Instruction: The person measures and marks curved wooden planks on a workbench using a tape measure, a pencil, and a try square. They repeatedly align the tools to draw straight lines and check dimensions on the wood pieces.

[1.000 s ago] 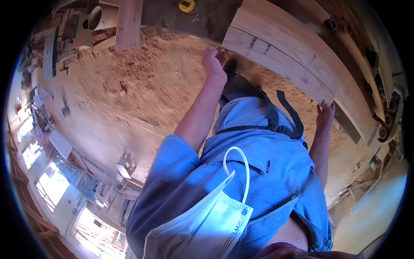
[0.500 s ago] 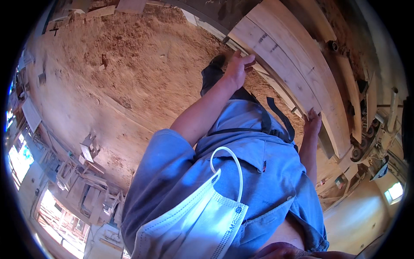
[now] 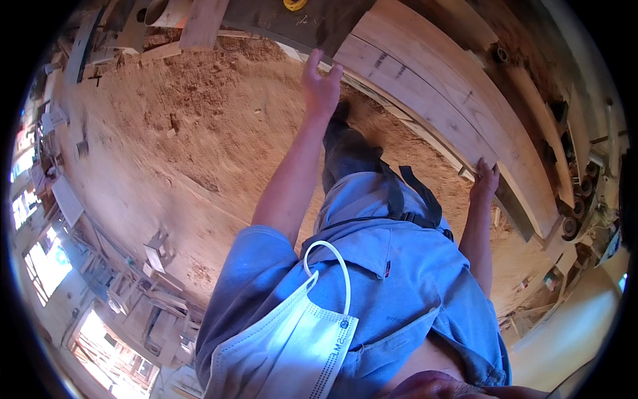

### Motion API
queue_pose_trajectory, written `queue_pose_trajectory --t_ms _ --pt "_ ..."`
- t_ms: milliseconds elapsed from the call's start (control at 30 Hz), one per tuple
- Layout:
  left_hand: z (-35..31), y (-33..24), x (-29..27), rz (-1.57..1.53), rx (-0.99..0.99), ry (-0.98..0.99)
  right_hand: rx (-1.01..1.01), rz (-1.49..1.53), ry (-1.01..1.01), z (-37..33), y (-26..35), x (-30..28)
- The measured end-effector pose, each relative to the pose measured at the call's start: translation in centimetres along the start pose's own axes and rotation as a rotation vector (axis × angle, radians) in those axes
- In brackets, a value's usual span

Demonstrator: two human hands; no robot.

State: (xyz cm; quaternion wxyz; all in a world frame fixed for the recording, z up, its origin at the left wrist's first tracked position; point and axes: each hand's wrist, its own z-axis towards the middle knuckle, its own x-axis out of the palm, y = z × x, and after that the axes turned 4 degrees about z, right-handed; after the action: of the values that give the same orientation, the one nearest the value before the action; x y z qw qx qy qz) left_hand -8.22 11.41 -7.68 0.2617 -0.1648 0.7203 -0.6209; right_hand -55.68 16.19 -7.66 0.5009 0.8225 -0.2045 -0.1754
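Observation:
A long pale wooden plank with dark marks on its face lies at the upper right, one of several side by side. On its near edge, towards the right end, is my right hand, fingers curled over the edge. My left hand reaches up to the edge of a dark flat tabletop, just left of the plank's end. Its thumb and forefinger are spread, and nothing shows between them. The other left fingers are partly hidden.
More boards and several small wheels lie at the right. A yellow ring-shaped object rests on the dark top. Sawdust-covered ground spreads at the left, with a stack of wood pieces farther down. A white face mask hangs before my shirt.
My left hand has moved up and left, from beside the plank's end to the edge of the dark top. The right hand stays at the plank's edge. The view has shifted slightly.

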Motion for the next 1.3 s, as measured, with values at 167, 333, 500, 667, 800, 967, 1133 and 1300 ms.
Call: queue_pose_trajectory --t_ms 167,333,500,667,800,967,1133,1300 --pt "4.8 0.0 1.5 -0.030 -0.001 0.319 -0.037 0.082 0.000 -0.3 -0.4 0.6" --pt "7.6 -2.3 2.1 0.096 -0.011 0.484 -0.050 0.107 -0.074 -0.7 0.1 0.2" --pt "16.6 -0.6 1.1 0.800 0.417 0.191 -0.109 -0.007 -0.276 -2.6 0.3 -0.1" --pt "24.7 2.1 -0.5 1.188 0.614 0.228 0.044 0.031 -0.437 -6.3 1.2 -0.5" --pt "28.5 2.0 -1.2 1.313 0.739 0.417 0.112 0.226 -0.474 -9.1 1.0 -1.2" --pt "27.7 -2.5 -0.5 1.014 0.470 0.366 -0.133 -0.056 -0.426 -11.7 4.5 2.5" --pt "15.9 -9.9 1.3 0.222 0.198 0.511 -0.434 -0.306 -0.085 -13.4 9.5 9.1" --pt "0.6 -13.3 5.3 -0.002 0.273 0.961 0.100 0.101 0.390 -13.8 11.9 18.8"
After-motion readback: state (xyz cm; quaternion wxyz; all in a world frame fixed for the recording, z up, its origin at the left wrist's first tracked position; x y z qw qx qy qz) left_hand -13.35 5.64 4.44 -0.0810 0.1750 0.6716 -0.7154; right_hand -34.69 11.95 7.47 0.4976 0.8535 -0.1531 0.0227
